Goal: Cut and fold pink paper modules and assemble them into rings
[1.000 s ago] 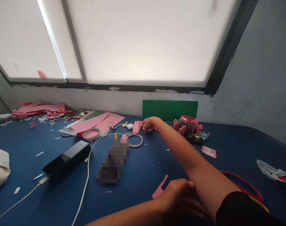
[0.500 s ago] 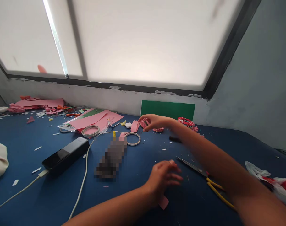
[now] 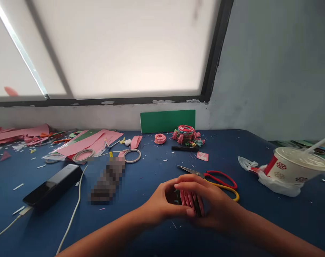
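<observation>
left hand [image 3: 162, 203]: near centre of the blue counter [image 3: 259, 228]; fingers curled round the left side of the folded pink paper piece [image 3: 190, 202], thumb on top; grasping it
right hand [image 3: 213, 205]: closed over the same piece from the right and from above; fingertips [image 3: 188, 185] meet the left hand's over it
folded pink paper piece: a small ridged cluster of pink folds with dark edges, held between both hands just above the counter; partly hidden by the fingers
what changed: a second ago the right arm reached to the far edge by the green card [image 3: 168, 120]; half a second ago it was drawing back; now both hands are together near the body round the piece; the fetch looks done and close work on the piece seems in hand; the view has also swung right
scissors [image 3: 213, 176]: red and yellow handles, lying just beyond the hands, blades pointing left
small pink ring [image 3: 160, 138]: far, in front of the green card, well apart from the hands
multicoloured paper cluster [image 3: 188, 135]: just right of the ring
tape rolls [image 3: 132, 155]: far left of centre, beside pink sheets [image 3: 94, 141]
black device [image 3: 51, 187]: left, with a white cable
lidded cup [image 3: 299, 165]: right, with a straw, on a plastic bag
</observation>
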### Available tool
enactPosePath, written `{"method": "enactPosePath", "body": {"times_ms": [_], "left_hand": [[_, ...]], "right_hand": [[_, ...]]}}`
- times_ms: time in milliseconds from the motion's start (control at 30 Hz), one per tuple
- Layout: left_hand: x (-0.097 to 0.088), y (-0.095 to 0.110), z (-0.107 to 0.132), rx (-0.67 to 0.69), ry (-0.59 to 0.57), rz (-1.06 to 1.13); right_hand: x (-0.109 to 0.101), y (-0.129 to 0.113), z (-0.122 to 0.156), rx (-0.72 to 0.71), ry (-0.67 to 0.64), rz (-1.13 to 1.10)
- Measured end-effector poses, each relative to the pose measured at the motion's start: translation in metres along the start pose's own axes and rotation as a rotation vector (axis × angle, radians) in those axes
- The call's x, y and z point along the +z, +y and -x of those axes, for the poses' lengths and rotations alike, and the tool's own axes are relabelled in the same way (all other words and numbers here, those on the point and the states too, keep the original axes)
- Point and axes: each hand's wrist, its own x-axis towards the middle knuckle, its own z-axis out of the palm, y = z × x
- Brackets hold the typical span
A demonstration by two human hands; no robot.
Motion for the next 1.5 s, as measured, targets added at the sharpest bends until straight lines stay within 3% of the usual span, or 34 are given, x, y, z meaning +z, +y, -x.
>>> {"method": "enactPosePath", "body": {"times_ms": [233,500,933,1367,1500], "left_hand": [[0.002,0.008,0.001,-0.013,-0.056,-0.103],[0.002,0.006,0.001,-0.028,-0.068,-0.137],[0.003,0.003,0.000,-0.042,-0.038,-0.071],[0.000,-0.008,-0.002,-0.127,0.135,-0.166],[-0.001,-0.010,-0.003,-0.174,0.121,-0.092]], "right_hand": [[0.003,-0.002,0.007,-0.059,0.137,0.053],[0.006,-0.007,0.009,-0.118,0.184,0.117],[0.008,-0.001,0.012,-0.066,0.187,0.080],[0.017,0.005,0.016,0.196,0.087,-0.036],[0.017,0.007,0.016,0.249,0.078,-0.020]]}}
